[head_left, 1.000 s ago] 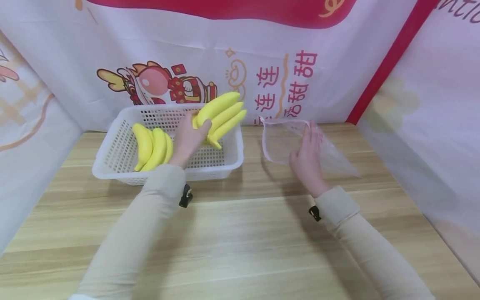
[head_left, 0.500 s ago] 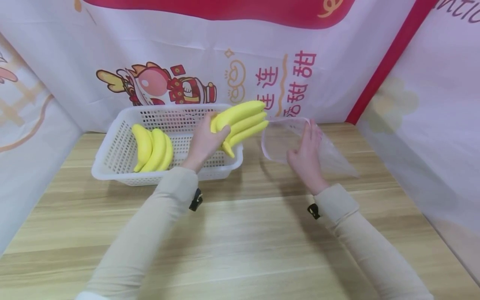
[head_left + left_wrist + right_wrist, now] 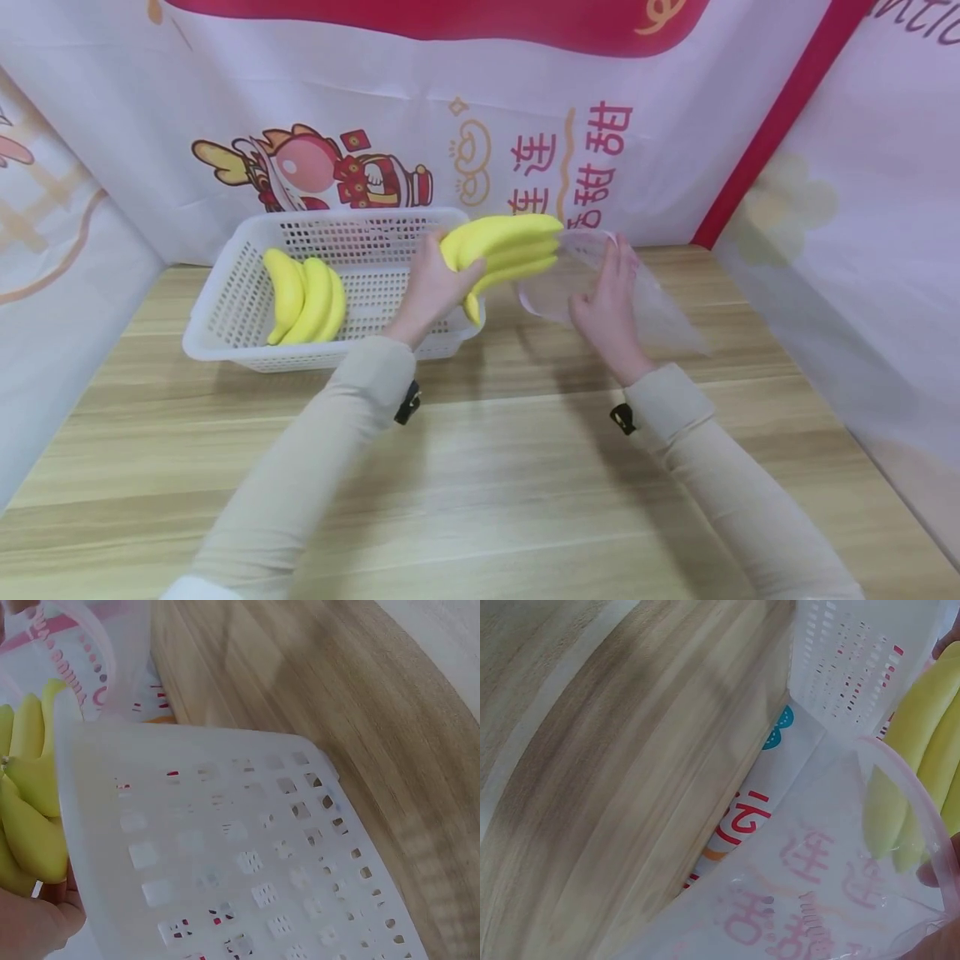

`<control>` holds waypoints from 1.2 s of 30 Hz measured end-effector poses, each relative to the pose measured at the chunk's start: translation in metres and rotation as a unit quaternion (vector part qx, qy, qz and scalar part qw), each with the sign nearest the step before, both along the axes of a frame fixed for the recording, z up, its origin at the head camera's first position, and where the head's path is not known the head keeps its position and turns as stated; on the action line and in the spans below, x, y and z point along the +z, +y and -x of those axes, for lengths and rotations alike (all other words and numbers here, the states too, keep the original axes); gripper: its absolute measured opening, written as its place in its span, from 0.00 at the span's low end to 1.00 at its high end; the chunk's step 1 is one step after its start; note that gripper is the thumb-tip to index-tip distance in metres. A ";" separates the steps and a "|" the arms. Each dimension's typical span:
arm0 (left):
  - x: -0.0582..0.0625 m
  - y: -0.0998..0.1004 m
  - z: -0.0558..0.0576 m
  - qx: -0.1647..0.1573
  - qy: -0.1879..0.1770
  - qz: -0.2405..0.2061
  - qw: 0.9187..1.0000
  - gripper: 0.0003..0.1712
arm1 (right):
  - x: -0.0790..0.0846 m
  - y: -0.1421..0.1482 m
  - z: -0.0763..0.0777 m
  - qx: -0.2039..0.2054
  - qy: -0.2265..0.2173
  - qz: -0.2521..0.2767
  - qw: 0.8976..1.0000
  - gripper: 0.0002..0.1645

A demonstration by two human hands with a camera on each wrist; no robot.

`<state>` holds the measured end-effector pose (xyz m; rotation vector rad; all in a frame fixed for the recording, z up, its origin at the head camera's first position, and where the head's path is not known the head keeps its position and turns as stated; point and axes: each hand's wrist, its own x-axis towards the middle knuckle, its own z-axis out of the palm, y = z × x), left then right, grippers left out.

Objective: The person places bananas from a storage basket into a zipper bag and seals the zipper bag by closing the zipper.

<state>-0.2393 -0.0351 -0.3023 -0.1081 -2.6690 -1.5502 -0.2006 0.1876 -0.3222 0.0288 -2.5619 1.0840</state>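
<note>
My left hand (image 3: 437, 287) grips a bunch of yellow bananas (image 3: 513, 242) at its stem end, above the right end of the white basket (image 3: 273, 358). The banana tips point right, towards a clear zip bag (image 3: 663, 317) with a pinkish rim. My right hand (image 3: 609, 315) holds that bag by its rim, and its mouth gapes to the left. In the right wrist view the banana tips (image 3: 889, 825) show through the film at the bag's mouth. The left wrist view shows the held bananas (image 3: 34, 817) beyond the basket's wall (image 3: 187, 757).
Another bunch of bananas (image 3: 303, 298) lies in the left part of the basket. A wooden table (image 3: 495, 492) carries everything. Printed white cloth (image 3: 480, 83) hangs behind it and along both sides.
My left hand has carried the bananas rightward and slightly down, from over the basket to the bag's mouth, and their tips have turned more level. My right hand and the bag have shifted only slightly.
</note>
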 end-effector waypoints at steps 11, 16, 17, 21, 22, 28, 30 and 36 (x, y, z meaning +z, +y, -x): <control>0.001 0.016 -0.005 -0.025 0.021 0.025 0.999 0.43 | 0.002 -0.003 0.002 0.003 0.005 0.005 1.000 0.54; 0.000 0.021 -0.009 -0.035 0.015 0.037 0.999 0.40 | 0.002 -0.004 0.004 0.005 0.007 0.007 1.000 0.53; 0.000 0.022 -0.009 -0.033 0.013 0.034 0.999 0.40 | 0.003 -0.004 0.004 0.005 0.007 0.007 1.000 0.53; 0.000 0.027 -0.008 -0.026 0.010 0.010 1.000 0.41 | 0.004 -0.005 0.004 0.012 0.005 0.008 1.000 0.54; 0.000 0.028 -0.008 -0.023 0.009 0.007 1.000 0.41 | 0.004 -0.006 0.004 0.012 0.002 0.007 1.000 0.54; 0.001 0.037 -0.009 -0.014 -0.017 -0.034 0.999 0.37 | 0.005 -0.006 0.005 0.013 -0.008 0.008 1.000 0.54; 0.002 0.037 -0.009 -0.018 -0.023 -0.044 0.999 0.36 | 0.006 -0.006 0.005 0.014 -0.008 0.014 1.000 0.54; 0.002 0.040 -0.007 -0.031 -0.034 -0.087 0.995 0.40 | 0.008 -0.009 0.007 0.016 -0.014 0.027 0.999 0.54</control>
